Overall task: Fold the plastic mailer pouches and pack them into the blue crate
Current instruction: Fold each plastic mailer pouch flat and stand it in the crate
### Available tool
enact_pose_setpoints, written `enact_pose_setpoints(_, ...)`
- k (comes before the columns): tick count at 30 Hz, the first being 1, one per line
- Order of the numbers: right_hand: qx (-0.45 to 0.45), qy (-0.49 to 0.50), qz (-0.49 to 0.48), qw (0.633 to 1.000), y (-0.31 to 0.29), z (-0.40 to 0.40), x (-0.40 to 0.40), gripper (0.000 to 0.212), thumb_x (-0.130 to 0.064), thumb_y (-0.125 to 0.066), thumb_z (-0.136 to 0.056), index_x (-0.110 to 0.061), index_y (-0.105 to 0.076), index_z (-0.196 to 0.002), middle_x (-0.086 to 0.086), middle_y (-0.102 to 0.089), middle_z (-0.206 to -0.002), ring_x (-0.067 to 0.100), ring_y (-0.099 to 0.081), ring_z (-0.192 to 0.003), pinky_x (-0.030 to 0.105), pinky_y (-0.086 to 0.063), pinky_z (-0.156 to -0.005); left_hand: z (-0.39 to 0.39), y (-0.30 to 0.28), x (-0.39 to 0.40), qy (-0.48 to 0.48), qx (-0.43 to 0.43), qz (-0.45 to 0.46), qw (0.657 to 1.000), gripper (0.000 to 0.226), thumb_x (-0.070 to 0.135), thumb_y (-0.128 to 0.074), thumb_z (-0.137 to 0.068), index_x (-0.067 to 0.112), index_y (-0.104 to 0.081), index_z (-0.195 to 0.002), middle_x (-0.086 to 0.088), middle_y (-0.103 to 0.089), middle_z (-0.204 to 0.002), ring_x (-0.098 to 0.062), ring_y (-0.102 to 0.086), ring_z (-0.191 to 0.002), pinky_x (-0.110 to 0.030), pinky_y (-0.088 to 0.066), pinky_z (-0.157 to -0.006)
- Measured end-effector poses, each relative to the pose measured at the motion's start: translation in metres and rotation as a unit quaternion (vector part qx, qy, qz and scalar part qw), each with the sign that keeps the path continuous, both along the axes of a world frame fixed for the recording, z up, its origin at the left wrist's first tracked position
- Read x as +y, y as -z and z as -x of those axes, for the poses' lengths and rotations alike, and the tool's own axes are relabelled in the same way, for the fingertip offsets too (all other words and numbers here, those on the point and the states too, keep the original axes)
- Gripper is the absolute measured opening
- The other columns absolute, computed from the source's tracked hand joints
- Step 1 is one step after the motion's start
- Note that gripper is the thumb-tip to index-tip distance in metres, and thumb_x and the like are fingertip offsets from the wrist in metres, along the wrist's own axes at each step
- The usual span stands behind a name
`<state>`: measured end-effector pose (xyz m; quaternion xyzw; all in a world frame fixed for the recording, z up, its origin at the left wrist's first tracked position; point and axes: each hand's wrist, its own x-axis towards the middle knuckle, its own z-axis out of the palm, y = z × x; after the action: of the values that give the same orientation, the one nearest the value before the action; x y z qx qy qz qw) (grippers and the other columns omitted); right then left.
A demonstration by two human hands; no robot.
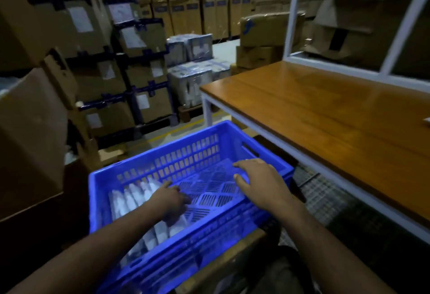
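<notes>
From the head view, everything turns on the blue crate in front of me. My left hand is down inside it, at the inner edge of the row of folded mailer pouches that stand packed against the crate's left wall. The picture is blurred there, so I cannot tell whether my fingers are pressing the pouches flat or curling round one. My right hand hangs over the bare slotted floor on the crate's right side, fingers spread and relaxed, grasping nothing; whether it touches the floor or the right rim I cannot make out.

The risks I see from here: the pouches look slick and are only leaning on one another, so if I lift my left hand away quickly, the end ones may spring open or topple across the empty floor to the right of the row. The crate also seems to sit tilted on something below it, low on the near side; a hard push against the row could shift it, and nothing is steadying it. The slots in the floor could catch a pouch corner if I slide rather than lift.

The wooden desk stands to the right of the crate, cardboard boxes beyond it on the left
</notes>
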<state>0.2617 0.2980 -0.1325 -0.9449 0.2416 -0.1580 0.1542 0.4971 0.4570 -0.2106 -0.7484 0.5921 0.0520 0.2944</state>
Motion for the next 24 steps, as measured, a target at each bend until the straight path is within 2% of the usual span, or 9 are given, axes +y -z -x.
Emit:
enact_pose_setpoints(3,-0.043,0.037,0.056,0.997,-0.027,0.039,-0.023,0.039,-0.035,-0.055,-0.096,-0.019,-0.062,-0.130,0.001,-0.065,-0.127,0.022,-0.053,-0.126,0.041,-0.046,-0.102,0.030,-0.030,-0.028,0.013,0.025,0.069,0.997,0.047,0.047,-0.030,-0.103,0.033,-0.048,-0.144,0.009,-0.054,-0.145,-0.016,-0.039,-0.139,-0.038,-0.020,-0.116)
enact_pose_setpoints(6,-0.063,0.096,0.130,0.985,-0.060,0.091,-0.043,0.039,-0.034,-0.053,-0.090,-0.022,-0.064,-0.125,-0.002,-0.066,-0.125,0.020,-0.055,-0.122,0.041,-0.047,-0.097,0.081,-0.075,-0.071,0.065,0.090,0.182,0.977,0.068,0.060,-0.017,-0.090,0.035,-0.050,-0.143,0.005,-0.060,-0.138,-0.017,-0.048,-0.133,-0.035,-0.033,-0.107)
enact_pose_setpoints(7,-0.059,0.120,0.155,0.979,-0.069,0.112,-0.050,0.039,-0.033,-0.055,-0.088,-0.022,-0.065,-0.123,-0.001,-0.066,-0.127,0.020,-0.055,-0.123,0.040,-0.048,-0.097,0.101,-0.090,-0.087,0.090,0.119,0.231,0.961,0.073,0.063,-0.013,-0.087,0.035,-0.052,-0.142,0.005,-0.062,-0.135,-0.018,-0.052,-0.128,-0.035,-0.038,-0.104)
enact_pose_setpoints(9,-0.046,0.172,0.180,0.967,-0.081,0.154,-0.064,0.040,-0.032,-0.058,-0.087,-0.022,-0.064,-0.125,0.001,-0.062,-0.136,0.021,-0.052,-0.128,0.040,-0.046,-0.101,0.143,-0.118,-0.117,0.130,0.187,0.315,0.922,0.069,0.064,-0.019,-0.087,0.037,-0.054,-0.140,0.003,-0.066,-0.126,-0.020,-0.060,-0.118,-0.037,-0.047,-0.096)
enact_pose_setpoints(12,-0.046,0.250,0.193,0.948,-0.093,0.228,-0.082,0.048,-0.033,-0.053,-0.087,-0.019,-0.060,-0.132,0.006,-0.052,-0.147,0.025,-0.049,-0.133,0.044,-0.045,-0.106,0.217,-0.154,-0.163,0.175,0.281,0.378,0.865,0.061,0.066,-0.028,-0.088,0.042,-0.050,-0.141,0.002,-0.066,-0.120,-0.021,-0.063,-0.107,-0.039,-0.050,-0.088)
enact_pose_setpoints(15,-0.008,0.339,0.176,0.924,-0.101,0.305,-0.093,0.054,-0.035,-0.050,-0.098,-0.020,-0.042,-0.149,0.003,-0.034,-0.160,0.025,-0.035,-0.143,0.040,-0.033,-0.114,0.293,-0.180,-0.209,0.216,0.342,0.421,0.812,0.063,0.062,-0.035,-0.088,0.038,-0.046,-0.145,-0.001,-0.061,-0.131,-0.023,-0.059,-0.114,-0.039,-0.048,-0.093)
enact_pose_setpoints(17,-0.002,0.401,0.147,0.904,-0.100,0.354,-0.097,0.057,-0.034,-0.048,-0.101,-0.019,-0.033,-0.154,0.004,-0.028,-0.163,0.024,-0.030,-0.146,0.039,-0.029,-0.116,0.344,-0.189,-0.235,0.239,0.375,0.447,0.776,0.055,0.049,-0.047,-0.093,0.036,-0.047,-0.146,-0.003,-0.061,-0.132,-0.025,-0.053,-0.123,-0.037,-0.046,-0.095)
enact_pose_setpoints(20,-0.031,0.471,0.110,0.875,-0.095,0.419,-0.097,0.055,-0.027,-0.049,-0.101,-0.013,-0.034,-0.153,0.010,-0.039,-0.155,0.028,-0.037,-0.140,0.041,-0.036,-0.111,0.411,-0.190,-0.266,0.268,0.410,0.447,0.748,0.053,0.039,-0.054,-0.095,0.031,-0.046,-0.146,-0.006,-0.060,-0.134,-0.026,-0.052,-0.125,-0.039,-0.046,-0.098)
enact_pose_setpoints(24,-0.056,0.561,0.091,0.821,-0.080,0.477,-0.102,0.045,-0.020,-0.055,-0.097,-0.011,-0.048,-0.140,0.016,-0.066,-0.118,0.032,-0.062,-0.106,0.039,-0.050,-0.084,0.473,-0.175,-0.289,0.272,0.418,0.425,0.755,0.055,0.038,-0.054,-0.097,0.035,-0.040,-0.150,-0.007,-0.053,-0.143,-0.028,-0.048,-0.129,-0.041,-0.044,-0.102)
